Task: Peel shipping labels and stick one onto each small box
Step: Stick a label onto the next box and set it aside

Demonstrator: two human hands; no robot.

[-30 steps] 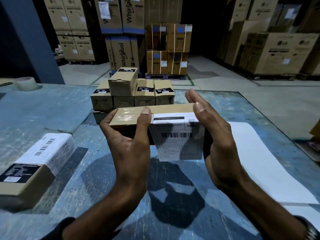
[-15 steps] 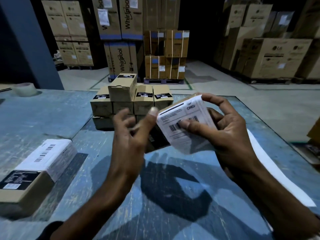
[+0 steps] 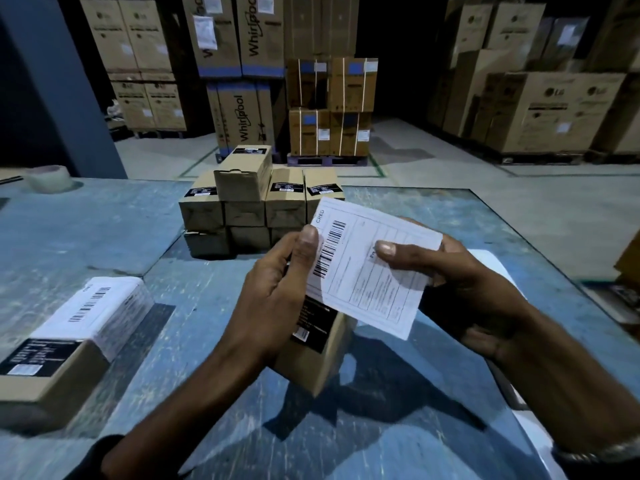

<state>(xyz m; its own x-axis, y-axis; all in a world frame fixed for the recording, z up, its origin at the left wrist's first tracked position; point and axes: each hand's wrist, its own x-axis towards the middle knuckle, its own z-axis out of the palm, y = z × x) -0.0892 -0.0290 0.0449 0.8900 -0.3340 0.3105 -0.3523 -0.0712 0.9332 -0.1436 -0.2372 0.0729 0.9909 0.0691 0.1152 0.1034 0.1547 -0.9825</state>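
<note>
Two hands hold a shipping label over a small box, above a blue table.

Near left, a labelled box (image 3: 65, 344). Left hand (image 3: 277, 292) grips the small box (image 3: 318, 348) and pinches the label (image 3: 370, 268), marked CRED; right hand (image 3: 460, 289) pinches its right side. Far cartons (image 3: 242, 109) read Whirlpool.

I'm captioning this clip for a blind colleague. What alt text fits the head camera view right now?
Both hands hold a white shipping label over a small brown box on a blue table: left hand pinching its barcode edge, right hand its other side. An already labelled box lies left; a stack of small boxes stands behind.
</note>
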